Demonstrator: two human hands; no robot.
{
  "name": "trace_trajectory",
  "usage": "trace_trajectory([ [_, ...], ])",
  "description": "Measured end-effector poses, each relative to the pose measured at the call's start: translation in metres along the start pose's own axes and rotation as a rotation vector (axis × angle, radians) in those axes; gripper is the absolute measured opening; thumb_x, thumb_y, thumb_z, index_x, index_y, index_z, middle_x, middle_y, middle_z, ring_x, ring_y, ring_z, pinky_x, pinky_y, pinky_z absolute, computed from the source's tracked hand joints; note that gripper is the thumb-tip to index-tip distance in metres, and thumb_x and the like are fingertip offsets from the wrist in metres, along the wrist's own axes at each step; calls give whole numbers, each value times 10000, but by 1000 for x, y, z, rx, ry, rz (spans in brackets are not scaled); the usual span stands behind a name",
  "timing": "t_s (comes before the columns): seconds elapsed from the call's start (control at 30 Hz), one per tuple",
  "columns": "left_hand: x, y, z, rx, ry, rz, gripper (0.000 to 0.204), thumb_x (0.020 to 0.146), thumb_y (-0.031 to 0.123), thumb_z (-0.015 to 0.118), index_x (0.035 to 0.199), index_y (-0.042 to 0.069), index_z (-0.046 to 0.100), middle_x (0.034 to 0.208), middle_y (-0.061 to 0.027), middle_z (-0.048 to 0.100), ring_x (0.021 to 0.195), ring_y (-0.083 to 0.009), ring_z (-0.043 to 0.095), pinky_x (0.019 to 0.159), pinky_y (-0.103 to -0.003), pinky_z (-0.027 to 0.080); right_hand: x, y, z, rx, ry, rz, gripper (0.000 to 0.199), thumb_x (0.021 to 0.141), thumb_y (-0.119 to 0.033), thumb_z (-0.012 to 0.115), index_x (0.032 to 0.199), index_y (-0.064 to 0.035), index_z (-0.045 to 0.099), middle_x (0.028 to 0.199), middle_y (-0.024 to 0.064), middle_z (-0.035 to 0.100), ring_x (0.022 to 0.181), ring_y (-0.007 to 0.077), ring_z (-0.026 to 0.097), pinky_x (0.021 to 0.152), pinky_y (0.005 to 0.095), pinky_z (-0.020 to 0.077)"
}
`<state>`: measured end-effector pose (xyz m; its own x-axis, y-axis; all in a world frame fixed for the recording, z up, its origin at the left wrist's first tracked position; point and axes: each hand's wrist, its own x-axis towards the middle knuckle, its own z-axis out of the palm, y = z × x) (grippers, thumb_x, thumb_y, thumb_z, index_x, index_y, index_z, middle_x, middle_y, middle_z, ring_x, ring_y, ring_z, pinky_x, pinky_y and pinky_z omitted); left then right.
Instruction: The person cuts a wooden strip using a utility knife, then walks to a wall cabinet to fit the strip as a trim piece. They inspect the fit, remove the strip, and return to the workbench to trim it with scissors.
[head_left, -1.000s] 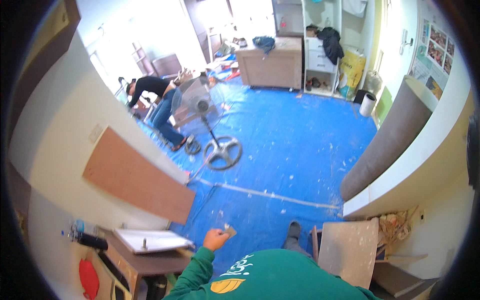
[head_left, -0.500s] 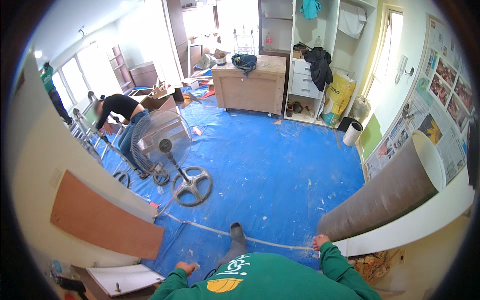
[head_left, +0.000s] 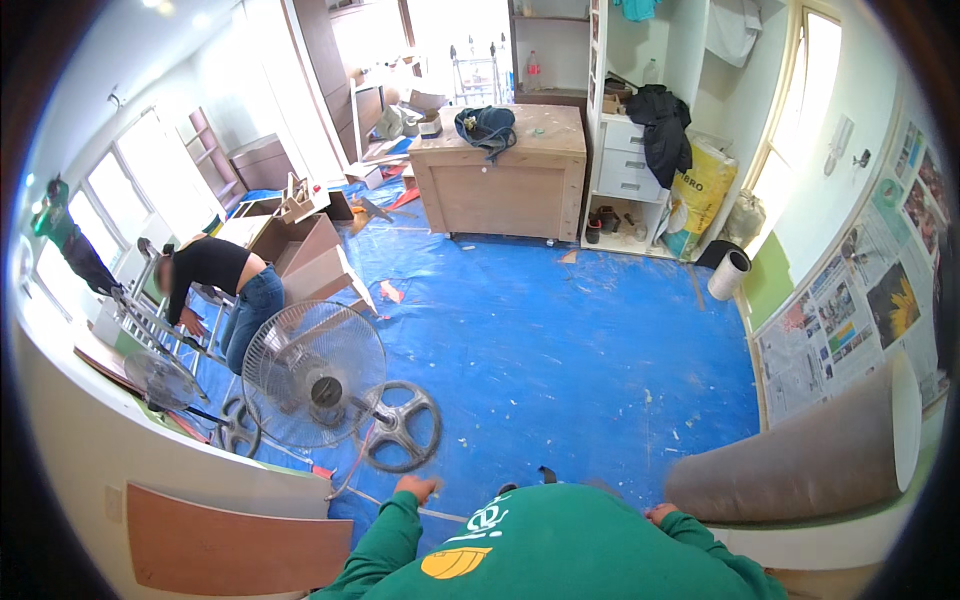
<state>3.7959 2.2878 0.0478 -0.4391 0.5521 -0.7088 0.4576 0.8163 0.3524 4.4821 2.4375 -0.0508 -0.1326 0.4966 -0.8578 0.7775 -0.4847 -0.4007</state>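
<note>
My left hand hangs ahead of my left sleeve, above the blue floor sheet. Its fingers are curled, with a small pale bit at their tips that is too blurred to name. Beside my right hip, my right hand has its fingers folded in, and nothing shows in it. Nearest to that hand lies a big brown roll of sheet material, apart from it. A pedestal fan stands ahead and to the left of my left hand, its spoked round base on the sheet.
A wooden chest with a dark bag on top stands ahead. Right of it is a white open cabinet, then a yellow sack. A person bends over a ladder at left. A brown board leans on the near-left wall.
I have stepped forward; the fan, the chest and the roll appear nearer. My left hand has swung forward and up, while my right hand has dropped back beside my body.
</note>
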Motion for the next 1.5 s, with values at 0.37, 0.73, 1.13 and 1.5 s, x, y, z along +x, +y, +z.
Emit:
trace_trajectory([
  [0.37, 117, 86, -70, -89, 85, -162, 463, 713, 465, 668, 675, 6, 709, 670, -150, 690, 630, -254, 678, 652, -365, 541, 203, -210, -140, -660, -31, -87, 317, 938, -323, 587, 1119, -67, 632, 847, 165, 669, 690, 315, 653, 611, 461, 521],
  [0.73, 175, 127, -42, -227, 5, -415, 525, 720, 559, 652, 715, 40, 735, 714, -113, 713, 656, -235, 692, 688, -349, 551, 323, -625, -249, -388, 225, -494, 338, 902, -313, 560, 708, -48, 640, 578, 127, 616, 515, 237, 600, 509, 399, 495],
  [1.13, 362, 156, -213, -472, 165, -369, 630, 727, 631, 594, 733, 16, 728, 759, -150, 706, 743, -297, 689, 752, -401, 523, 419, -926, -99, -631, -95, -405, 291, 900, -328, 553, 778, -91, 669, 669, 134, 621, 628, 278, 620, 545, 406, 484],
  [1.5, 388, 209, -341, -664, 280, -424, 556, 735, 487, 644, 1018, 14, 717, 1058, -211, 690, 997, -364, 654, 906, -440, 496, 491, -1119, -27, -739, -285, -412, 210, 900, -274, 593, 843, -78, 644, 688, 122, 624, 604, 256, 614, 494, 402, 475],
])
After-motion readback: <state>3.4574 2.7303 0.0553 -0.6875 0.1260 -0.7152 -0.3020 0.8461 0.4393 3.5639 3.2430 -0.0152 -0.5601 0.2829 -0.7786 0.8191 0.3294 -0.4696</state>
